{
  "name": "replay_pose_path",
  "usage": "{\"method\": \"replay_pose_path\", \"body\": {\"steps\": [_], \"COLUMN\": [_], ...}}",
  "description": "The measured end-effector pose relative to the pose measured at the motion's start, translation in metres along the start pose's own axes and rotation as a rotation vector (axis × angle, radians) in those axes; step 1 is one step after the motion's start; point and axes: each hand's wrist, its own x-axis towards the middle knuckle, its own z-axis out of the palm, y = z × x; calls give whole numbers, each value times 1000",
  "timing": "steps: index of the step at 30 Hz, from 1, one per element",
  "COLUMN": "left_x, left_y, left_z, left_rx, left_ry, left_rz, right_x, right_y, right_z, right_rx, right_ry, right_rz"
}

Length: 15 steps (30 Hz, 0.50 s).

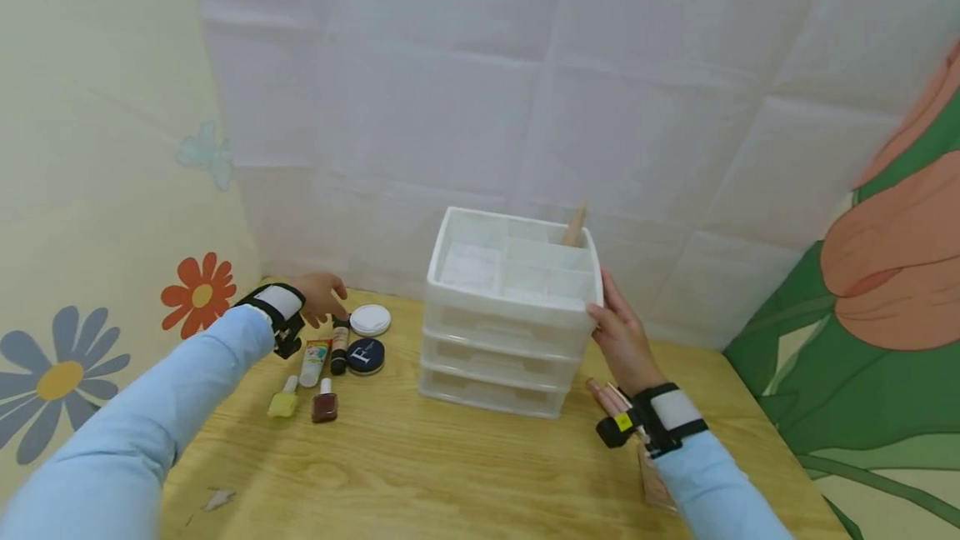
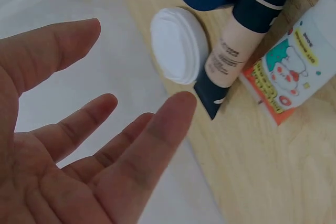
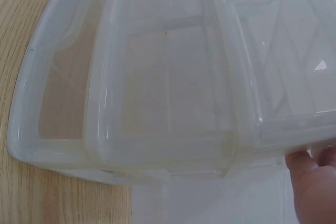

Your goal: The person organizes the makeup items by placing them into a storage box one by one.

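A white drawer organizer [image 1: 495,357] with a sectioned top tray stands on the wooden table. My right hand [image 1: 624,340] touches its upper right side, thumb near the front corner and fingers extended along the side. In the right wrist view, part of that hand [image 3: 317,187] meets the clear plastic side; the other fingers are hidden. On the left, my left hand [image 1: 318,294] hovers beside a foundation tube [image 1: 340,346], fingers spread and holding nothing. Close by lie a white round compact [image 2: 176,45], a dark blue compact [image 1: 366,356] and a white cartoon-printed tube [image 2: 296,59].
Two nail polish bottles, yellow [image 1: 283,400] and dark red [image 1: 325,403], are nearer the front left. A wooden-looking stick [image 1: 575,225] pokes up from the organizer's top tray. Pink slim tubes [image 1: 602,394] lie under the right wrist. A white cloth wall [image 1: 420,107] borders the back.
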Motion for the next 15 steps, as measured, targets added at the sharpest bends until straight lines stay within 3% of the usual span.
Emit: {"method": "replay_pose_path", "body": {"steps": [4,10,15], "left_x": [8,13,16], "left_y": [-8,-15,-17], "left_z": [10,19,23], "left_rx": [-21,28,136], "left_ry": [7,46,72], "left_rz": [-37,-124,-133], "right_x": [-2,-5,-6], "right_y": [-2,-2,-3], "right_z": [2,5,7], "right_rx": [5,17,21], "right_ry": [-10,-11,-6], "right_rz": [-9,-3,-5]}}
